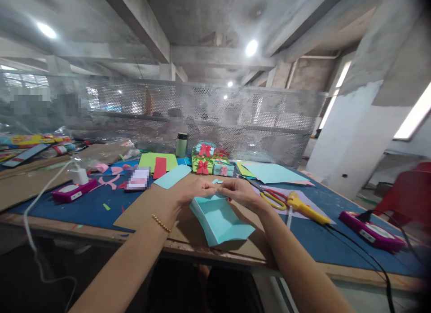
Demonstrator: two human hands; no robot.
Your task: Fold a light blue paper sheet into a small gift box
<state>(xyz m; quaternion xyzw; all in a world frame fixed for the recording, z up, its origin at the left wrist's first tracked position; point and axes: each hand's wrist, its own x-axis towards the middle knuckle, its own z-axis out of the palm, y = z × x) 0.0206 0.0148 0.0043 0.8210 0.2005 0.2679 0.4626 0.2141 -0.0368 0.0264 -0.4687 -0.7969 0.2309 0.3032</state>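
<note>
A light-blue folded paper box (222, 218), with raised walls and an open top, is tilted over a brown cardboard sheet (141, 209). At its far edge my left hand (198, 191) pinches the paper with fingers closed. My right hand (237, 191) pinches the same far edge, close beside the left; the fingertips nearly meet. Small light-blue paper scraps (217, 181) lie just beyond my fingers. To the right are scissors (274, 200) with red and yellow handles and a yellow hot glue gun (306, 209).
Several small decorated paper boxes (204, 165) stand behind my hands, near a green bottle (182, 145). Light-blue sheets (276, 173) lie at back right. Purple power strips sit left (74, 190) and right (372, 232), with trailing cords. A phone (138, 179) lies left. A perforated metal screen (208, 120) borders the back.
</note>
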